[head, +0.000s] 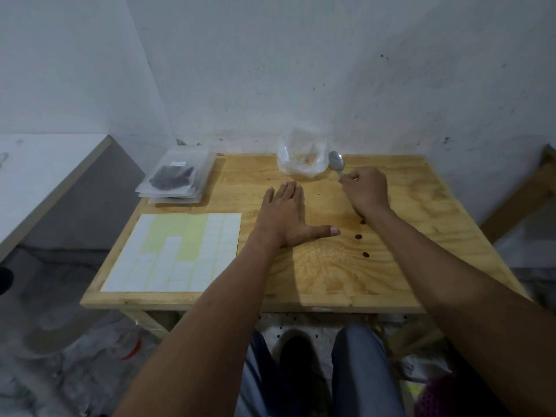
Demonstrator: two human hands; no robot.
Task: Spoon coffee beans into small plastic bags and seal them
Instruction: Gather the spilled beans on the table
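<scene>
My right hand [365, 189] grips the handle of a metal spoon [336, 161], whose bowl points away from me beside a crumpled clear bag [301, 159] at the table's back edge. My left hand [285, 216] lies flat on the wooden table [331, 281], fingers straight and thumb spread to the right. Three loose coffee beans [358, 236] lie on the wood between my forearms. A stack of small plastic bags [177, 177] sits at the back left; the top one holds dark beans.
A sheet of white and yellow sticker labels [176, 254] covers the table's front left. The wall rises right behind the table. A white counter [45, 176] stands to the left. My knees and littered floor show below the front edge.
</scene>
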